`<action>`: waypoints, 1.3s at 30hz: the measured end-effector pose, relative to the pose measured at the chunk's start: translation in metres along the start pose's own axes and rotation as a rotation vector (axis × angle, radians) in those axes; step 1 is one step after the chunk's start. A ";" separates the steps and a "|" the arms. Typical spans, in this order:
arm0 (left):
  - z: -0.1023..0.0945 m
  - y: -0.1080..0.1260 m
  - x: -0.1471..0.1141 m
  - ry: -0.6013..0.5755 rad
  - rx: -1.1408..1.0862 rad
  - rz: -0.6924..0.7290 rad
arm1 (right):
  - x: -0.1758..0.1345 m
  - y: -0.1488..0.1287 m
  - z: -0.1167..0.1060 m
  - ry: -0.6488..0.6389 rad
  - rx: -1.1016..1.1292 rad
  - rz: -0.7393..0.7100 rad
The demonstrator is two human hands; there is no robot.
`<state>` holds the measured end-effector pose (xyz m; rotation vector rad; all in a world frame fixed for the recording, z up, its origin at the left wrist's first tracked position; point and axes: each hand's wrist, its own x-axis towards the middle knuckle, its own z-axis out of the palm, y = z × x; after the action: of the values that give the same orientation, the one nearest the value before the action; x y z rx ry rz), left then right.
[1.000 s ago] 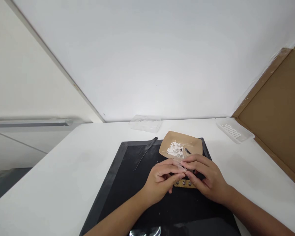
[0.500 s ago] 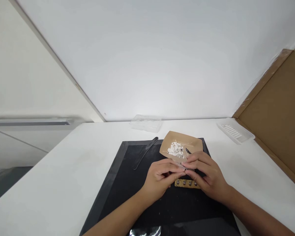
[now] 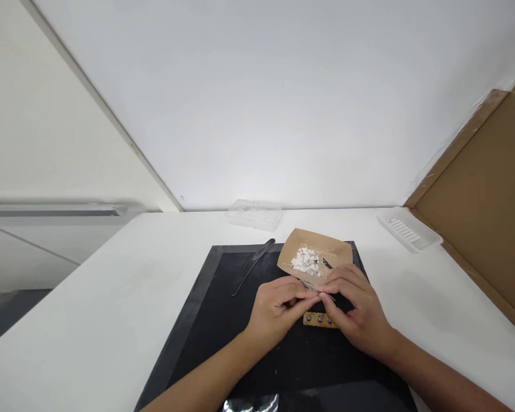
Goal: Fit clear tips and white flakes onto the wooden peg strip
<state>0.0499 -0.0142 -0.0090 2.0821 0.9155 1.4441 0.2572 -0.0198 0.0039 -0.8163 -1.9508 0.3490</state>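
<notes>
My left hand (image 3: 278, 306) and my right hand (image 3: 354, 303) meet fingertip to fingertip over the black mat. Both are closed in a pinch on a small, thin, clear-and-grey piece (image 3: 311, 285); its exact kind is too small to make out. Just below the fingers lies a narrow tan strip (image 3: 313, 319) carrying several shiny metal balls, its right end hidden by my right hand. Right behind the hands sits a tan cardboard tray (image 3: 294, 243) with a heap of white bits (image 3: 306, 261) and a small black piece (image 3: 327, 264) in it.
A thin dark metal tool (image 3: 254, 266) lies on the black mat (image 3: 223, 326) at left. Behind it on the white table is a clear plastic box (image 3: 254, 215). A translucent tray (image 3: 412, 230) with white strips stands at the right, by a cardboard panel (image 3: 480, 189).
My hands stay together, with the fingertips shifted slightly left and down. My right hand now covers more of the ball strip. The thin piece between the fingers shows at a different tilt.
</notes>
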 end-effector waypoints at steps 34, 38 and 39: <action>0.005 -0.005 -0.005 -0.007 -0.178 -0.287 | -0.001 0.004 -0.004 0.054 0.000 0.117; 0.005 -0.002 -0.004 0.007 -0.153 -0.286 | -0.001 0.001 -0.003 0.107 -0.077 0.061; 0.005 -0.001 -0.003 0.006 -0.138 -0.272 | -0.001 0.001 -0.002 0.117 -0.094 0.050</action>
<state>0.0535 -0.0162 -0.0133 1.7773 1.0257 1.3308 0.2597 -0.0200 0.0042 -0.9269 -1.8520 0.2346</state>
